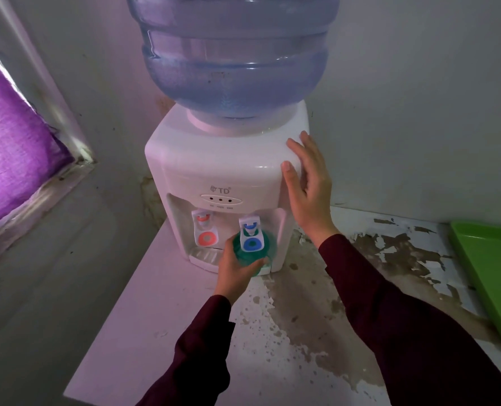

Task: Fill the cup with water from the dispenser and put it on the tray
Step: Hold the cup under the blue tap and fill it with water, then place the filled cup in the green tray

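A white tabletop water dispenser (214, 159) stands on the counter with a large blue bottle (231, 54) on top. It has a red tap (204, 230) on the left and a blue tap (251, 234) on the right. My left hand (237, 273) holds a green cup (268, 247) under the blue tap, partly hidden by the tap's lever. Fingers spread, my right hand (308, 183) rests flat against the dispenser's upper right corner. A green tray (489, 276) lies at the right edge of the view.
The counter (316, 317) has peeling, stained paint between the dispenser and the tray. A wall stands close behind. A window with a purple curtain (12, 153) is at the left.
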`<state>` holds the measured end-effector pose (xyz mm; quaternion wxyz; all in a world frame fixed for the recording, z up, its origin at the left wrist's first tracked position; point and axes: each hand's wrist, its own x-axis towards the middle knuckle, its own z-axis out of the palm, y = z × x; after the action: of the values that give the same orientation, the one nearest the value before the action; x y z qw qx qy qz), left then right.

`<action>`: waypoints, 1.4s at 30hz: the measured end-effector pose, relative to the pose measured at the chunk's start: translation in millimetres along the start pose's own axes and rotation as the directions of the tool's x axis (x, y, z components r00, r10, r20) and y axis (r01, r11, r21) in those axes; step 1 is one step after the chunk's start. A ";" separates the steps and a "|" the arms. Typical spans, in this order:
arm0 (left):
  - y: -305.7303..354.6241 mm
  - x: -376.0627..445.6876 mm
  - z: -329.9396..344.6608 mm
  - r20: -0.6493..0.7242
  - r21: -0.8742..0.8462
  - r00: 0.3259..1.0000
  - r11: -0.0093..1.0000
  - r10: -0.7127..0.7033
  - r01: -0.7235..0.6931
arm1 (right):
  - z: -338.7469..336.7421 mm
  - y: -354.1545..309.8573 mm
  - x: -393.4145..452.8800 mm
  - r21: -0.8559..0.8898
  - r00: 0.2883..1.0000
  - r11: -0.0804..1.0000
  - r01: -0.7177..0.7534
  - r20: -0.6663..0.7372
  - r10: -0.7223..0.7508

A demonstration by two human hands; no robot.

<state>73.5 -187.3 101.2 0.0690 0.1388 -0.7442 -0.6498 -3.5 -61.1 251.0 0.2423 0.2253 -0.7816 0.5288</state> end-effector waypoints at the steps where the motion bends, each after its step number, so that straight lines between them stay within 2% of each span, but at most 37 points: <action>1: -0.3 -2.0 -0.7 -0.006 0.010 1.000 1.000 0.002 -0.002 | -0.6 1.3 -8.4 0.004 1.000 1.000 -0.012 0.010 0.012; 3: -0.1 -7.8 0.3 0.004 0.009 1.000 1.000 -0.006 0.006 | -1.4 8.7 -30.9 0.024 0.998 0.997 -0.067 0.014 0.067; 6: 4.0 -20.6 0.7 -0.002 -0.018 1.000 0.999 -0.026 0.026 | -0.1 27.4 -82.1 0.069 0.961 0.958 -0.277 0.033 0.276; 8: 4.4 -27.8 -0.6 -0.006 -0.016 0.999 0.999 -0.042 0.042 | 1.5 36.9 -115.5 0.058 0.912 0.912 -0.406 0.096 0.400; 10: 1.4 -40.5 4.5 0.020 0.019 0.995 0.995 -0.097 0.097 | -1.4 45.4 -156.9 0.072 0.820 0.828 -0.556 0.209 0.533; 12: 0.5 -48.0 1.6 0.008 0.048 0.995 0.994 -0.101 0.101 | 4.8 48.5 -178.3 0.043 0.745 0.782 -0.622 0.341 0.573; 15: 6.8 -52.9 7.0 0.025 0.070 0.996 0.994 -0.089 0.087 | 8.2 58.6 -189.7 0.032 0.661 0.718 -0.695 0.420 0.621; 17: 11.1 -58.0 9.7 0.043 0.070 0.997 0.996 -0.062 0.059 | 9.7 59.9 -190.8 0.069 0.625 0.671 -0.738 0.446 0.641; 18: 11.6 -61.3 12.9 0.056 0.076 0.997 0.996 -0.046 0.042 | 7.4 57.8 -191.0 0.088 0.629 0.668 -0.739 0.445 0.637; 24: 19.6 -76.8 46.8 0.194 0.097 0.980 0.994 0.033 -0.052 | -24.9 50.0 -197.5 0.158 0.718 0.711 -0.686 0.306 0.625; 28: 42.7 -76.7 89.6 0.336 0.101 0.937 0.985 0.096 -0.137 | -78.6 57.4 -191.3 0.169 0.723 0.704 -0.690 0.206 0.659; 34: 80.7 -80.4 197.2 0.555 0.031 0.823 0.985 0.122 -0.167 | -186.8 94.2 -183.9 0.074 0.732 0.734 -0.675 -0.054 0.679; 37: 99.4 -78.0 266.5 0.649 0.020 0.752 0.985 0.118 -0.172 | -248.3 121.3 -179.5 0.089 0.728 0.743 -0.663 -0.156 0.668; 42: 117.0 -68.3 396.8 0.764 0.043 0.642 0.989 0.059 -0.142 | -352.3 177.8 -169.1 0.020 0.704 0.743 -0.669 -0.304 0.643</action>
<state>12.5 222.8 163.9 -0.2205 -0.1848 -0.7422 -0.6052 69.9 345.2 133.0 0.1603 -0.1593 -0.7892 0.5710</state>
